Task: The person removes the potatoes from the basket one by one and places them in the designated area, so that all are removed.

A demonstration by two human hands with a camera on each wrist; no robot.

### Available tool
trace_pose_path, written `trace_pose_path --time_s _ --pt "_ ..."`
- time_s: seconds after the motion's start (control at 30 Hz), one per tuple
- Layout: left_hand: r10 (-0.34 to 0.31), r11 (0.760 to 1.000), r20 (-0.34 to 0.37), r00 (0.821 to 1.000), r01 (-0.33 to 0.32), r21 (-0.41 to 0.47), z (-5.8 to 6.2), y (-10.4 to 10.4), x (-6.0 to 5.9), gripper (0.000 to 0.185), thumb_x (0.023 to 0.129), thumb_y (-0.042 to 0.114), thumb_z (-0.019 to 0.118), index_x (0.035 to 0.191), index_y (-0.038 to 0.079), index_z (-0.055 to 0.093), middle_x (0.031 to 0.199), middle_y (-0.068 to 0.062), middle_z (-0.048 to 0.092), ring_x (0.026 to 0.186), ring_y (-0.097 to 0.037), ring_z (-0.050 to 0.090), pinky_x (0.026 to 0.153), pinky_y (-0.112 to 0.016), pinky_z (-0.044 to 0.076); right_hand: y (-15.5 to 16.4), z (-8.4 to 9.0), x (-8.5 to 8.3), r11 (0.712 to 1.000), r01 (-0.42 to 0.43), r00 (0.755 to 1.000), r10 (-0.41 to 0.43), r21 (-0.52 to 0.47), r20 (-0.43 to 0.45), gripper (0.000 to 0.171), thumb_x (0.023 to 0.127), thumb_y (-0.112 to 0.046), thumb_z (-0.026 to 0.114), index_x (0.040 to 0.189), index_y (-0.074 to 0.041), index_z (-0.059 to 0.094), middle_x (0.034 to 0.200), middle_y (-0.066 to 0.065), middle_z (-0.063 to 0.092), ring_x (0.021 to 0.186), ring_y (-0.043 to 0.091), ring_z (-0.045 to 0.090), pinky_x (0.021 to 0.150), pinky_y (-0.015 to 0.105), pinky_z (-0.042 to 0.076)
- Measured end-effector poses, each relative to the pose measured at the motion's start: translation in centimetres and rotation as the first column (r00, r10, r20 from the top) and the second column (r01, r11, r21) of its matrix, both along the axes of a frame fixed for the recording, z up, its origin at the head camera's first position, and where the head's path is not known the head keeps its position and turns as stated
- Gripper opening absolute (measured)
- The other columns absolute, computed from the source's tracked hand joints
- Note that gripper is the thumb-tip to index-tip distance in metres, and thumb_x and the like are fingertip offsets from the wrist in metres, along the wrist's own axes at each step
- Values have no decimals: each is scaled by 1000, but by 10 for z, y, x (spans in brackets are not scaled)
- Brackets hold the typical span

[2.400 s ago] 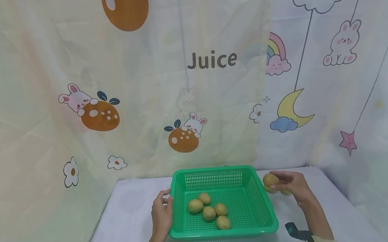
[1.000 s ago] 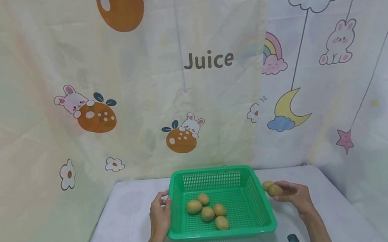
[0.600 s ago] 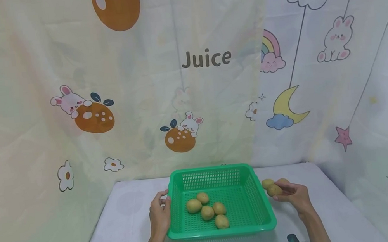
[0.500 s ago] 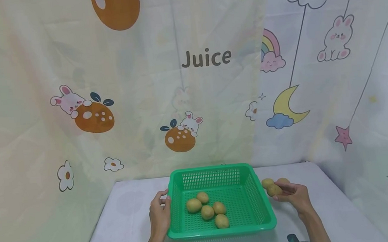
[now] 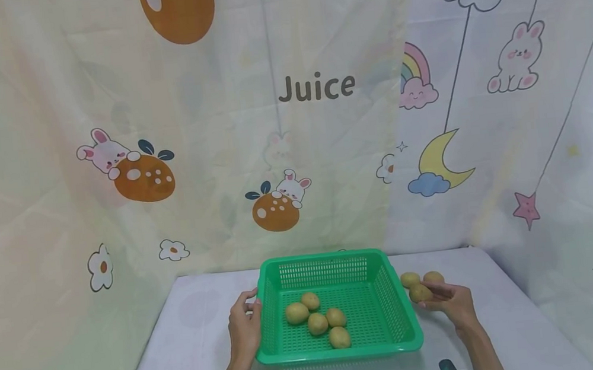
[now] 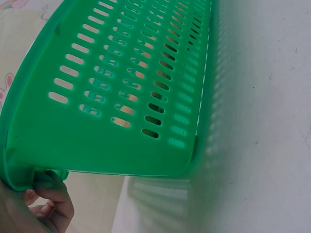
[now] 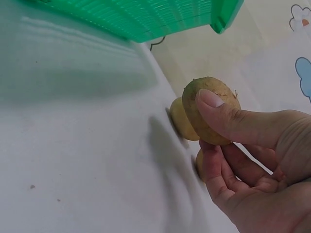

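A green perforated basket (image 5: 388,302) sits on the white table and holds several potatoes (image 5: 317,323). My left hand (image 5: 246,328) grips its left rim, with the fingers (image 6: 48,187) hooked under the rim of the basket (image 6: 121,87). My right hand (image 5: 449,301) pinches a potato (image 5: 419,293) just right of the basket; in the right wrist view the thumb presses on this potato (image 7: 206,104). Two more potatoes (image 5: 410,279) (image 5: 433,277) lie on the table behind it, and one potato (image 7: 179,119) shows beside the held one.
The white table (image 5: 193,338) is backed by a cartoon-print curtain (image 5: 314,88) that hangs down to its far edge. A dark object (image 5: 451,369) sits by my right wrist at the table's front.
My right hand has lowered the held potato slightly and drawn it a little toward me, beside the two lying on the table. The left hand and basket have stayed put.
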State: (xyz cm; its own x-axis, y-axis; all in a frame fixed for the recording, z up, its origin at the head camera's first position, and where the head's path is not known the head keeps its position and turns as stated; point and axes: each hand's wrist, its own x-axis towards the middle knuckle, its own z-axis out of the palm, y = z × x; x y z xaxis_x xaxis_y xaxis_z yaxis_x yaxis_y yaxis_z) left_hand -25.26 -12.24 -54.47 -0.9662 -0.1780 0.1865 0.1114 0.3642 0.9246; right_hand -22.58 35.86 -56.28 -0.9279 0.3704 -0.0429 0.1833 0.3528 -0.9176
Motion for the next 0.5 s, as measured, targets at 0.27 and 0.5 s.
trace_pose_path --time_s 0.27,0.5 --pt "11 1000 9 1000 -11 0 1 1 0 33 112 13 59 142 3 67 102 -17 75 74 -18 75 61 -25 53 2 -6 -1 999 19 999 -18 -29 31 79 74 -7 98 145 2 64 146 22 70 138 44 65 122 66 41" --pt "19 1000 15 1000 -18 -8 2 1 0 33 112 12 59 142 2 68 102 -17 75 75 -18 75 61 -25 53 1 -8 -1 999 23 999 -22 -34 34 80 73 -7 99 144 1 64 144 22 71 139 46 64 122 66 42"
